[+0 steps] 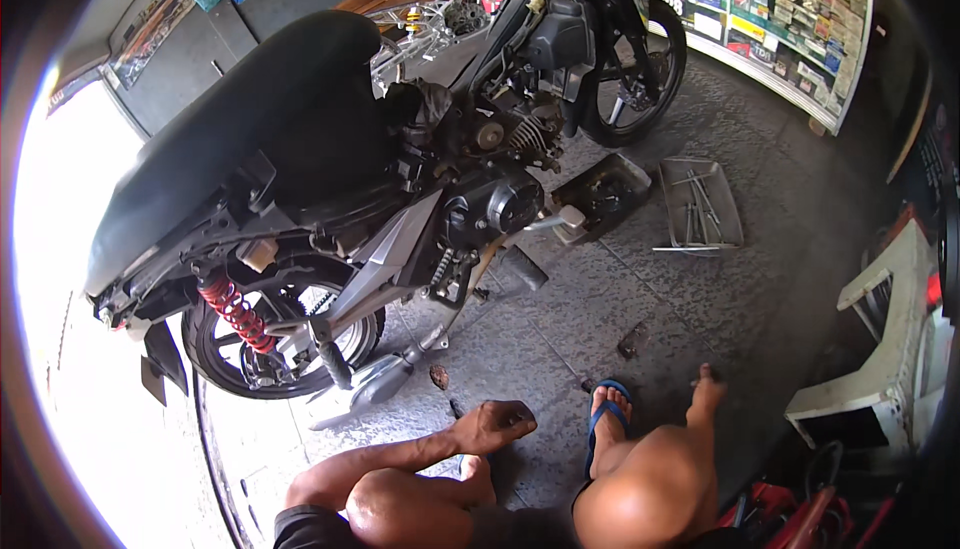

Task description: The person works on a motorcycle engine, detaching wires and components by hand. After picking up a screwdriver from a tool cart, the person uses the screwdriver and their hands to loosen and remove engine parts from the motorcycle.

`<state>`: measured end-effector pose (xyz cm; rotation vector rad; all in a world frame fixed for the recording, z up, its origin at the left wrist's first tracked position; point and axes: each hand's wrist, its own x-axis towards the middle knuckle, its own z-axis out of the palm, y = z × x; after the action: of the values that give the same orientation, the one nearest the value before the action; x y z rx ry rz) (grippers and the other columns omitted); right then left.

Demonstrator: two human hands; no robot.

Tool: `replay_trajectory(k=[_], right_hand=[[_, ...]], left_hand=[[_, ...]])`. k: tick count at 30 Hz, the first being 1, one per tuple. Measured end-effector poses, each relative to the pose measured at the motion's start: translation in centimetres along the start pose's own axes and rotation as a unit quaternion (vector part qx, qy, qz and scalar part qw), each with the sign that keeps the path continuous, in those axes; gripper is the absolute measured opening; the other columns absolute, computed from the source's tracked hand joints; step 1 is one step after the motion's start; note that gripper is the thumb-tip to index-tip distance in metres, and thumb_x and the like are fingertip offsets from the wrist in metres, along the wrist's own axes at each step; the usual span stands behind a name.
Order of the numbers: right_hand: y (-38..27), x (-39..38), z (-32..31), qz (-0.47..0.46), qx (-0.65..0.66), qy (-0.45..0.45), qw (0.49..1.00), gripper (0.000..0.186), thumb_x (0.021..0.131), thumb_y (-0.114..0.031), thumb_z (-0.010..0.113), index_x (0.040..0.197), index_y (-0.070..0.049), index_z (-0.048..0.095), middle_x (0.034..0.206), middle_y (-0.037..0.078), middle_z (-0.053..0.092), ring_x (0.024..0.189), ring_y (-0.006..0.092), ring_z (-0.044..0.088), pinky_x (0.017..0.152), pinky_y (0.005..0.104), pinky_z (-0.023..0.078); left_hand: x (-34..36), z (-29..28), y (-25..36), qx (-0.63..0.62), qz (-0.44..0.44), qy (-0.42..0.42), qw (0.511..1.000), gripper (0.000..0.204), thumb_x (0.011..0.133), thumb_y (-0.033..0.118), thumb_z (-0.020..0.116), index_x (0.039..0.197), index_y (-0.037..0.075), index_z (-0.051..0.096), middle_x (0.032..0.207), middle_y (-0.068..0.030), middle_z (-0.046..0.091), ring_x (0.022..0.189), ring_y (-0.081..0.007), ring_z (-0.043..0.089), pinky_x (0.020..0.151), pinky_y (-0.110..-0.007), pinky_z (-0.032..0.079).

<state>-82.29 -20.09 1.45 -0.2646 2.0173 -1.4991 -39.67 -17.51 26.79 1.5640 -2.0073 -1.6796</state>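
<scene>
My left hand (494,427) is in front of my left knee, its fingers curled closed. Something dark shows at the curled fingers, too small to name. Low beside my right knee, my right hand (706,391) hangs above the floor; its fingers are small and blurred, so I cannot tell whether they hold anything. Before me stands a partly stripped motorcycle (480,189) with a black seat (250,99) and exposed engine (500,139). Its rear wheel (290,339) and red shock spring (235,314) are at left. Neither hand touches the motorcycle.
A dark oily tray (622,181) lies by the engine, beside a metal tray (735,211) holding several long tools. At right is a white plastic stool (880,349), with red objects (790,514) below. A glass display case (800,34) stands at the back right.
</scene>
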Motion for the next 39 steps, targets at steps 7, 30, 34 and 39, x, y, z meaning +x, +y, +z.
replay_trajectory(k=[7,30,34,39], right_hand=[[-9.8,-0.2,1.7,-0.075,0.06,-0.053,0.994,0.017,0.088,-0.013,0.07,0.1,-0.001,0.067,0.075,0.002,0.06,0.062,0.011,0.054,0.059,0.0262,0.045],[-26.9,4.6,40.6,-0.328,-0.128,-0.488,0.799,0.015,0.09,-0.013,0.069,0.103,-0.005,0.068,0.09,0.006,0.067,0.082,0.0149,0.064,0.07,0.0284,0.053],[-29.8,-1.5,42.4,-0.468,-0.15,-0.496,0.716,0.024,0.086,-0.007,0.069,0.11,-0.004,0.065,0.108,0.014,0.064,0.093,0.0234,0.067,0.079,0.0347,0.056],[-26.5,-0.9,43.3,-0.3,-0.081,-0.519,0.796,0.02,0.089,-0.005,0.066,0.108,-0.002,0.065,0.095,0.013,0.066,0.081,0.019,0.067,0.07,0.0329,0.054]], left_hand=[[0.9,-4.0,-2.7,0.187,0.149,0.179,0.954,0.035,0.092,0.034,0.061,0.092,0.0,0.068,0.087,-0.0204,0.069,0.084,-0.0308,0.068,0.074,-0.041,0.051],[9.5,13.3,-17.7,-0.168,-0.516,0.24,0.805,0.034,0.092,0.033,0.057,0.082,0.004,0.07,0.078,-0.0139,0.069,0.071,-0.0239,0.067,0.065,-0.039,0.051],[9.3,12.6,-16.9,-0.181,-0.523,0.253,0.794,0.035,0.092,0.034,0.057,0.081,0.004,0.07,0.078,-0.0131,0.069,0.07,-0.0227,0.066,0.064,-0.038,0.051],[8.0,12.7,-16.4,-0.176,-0.515,0.27,0.794,0.035,0.092,0.035,0.058,0.08,0.004,0.07,0.077,-0.0121,0.069,0.07,-0.0211,0.065,0.064,-0.037,0.05]])
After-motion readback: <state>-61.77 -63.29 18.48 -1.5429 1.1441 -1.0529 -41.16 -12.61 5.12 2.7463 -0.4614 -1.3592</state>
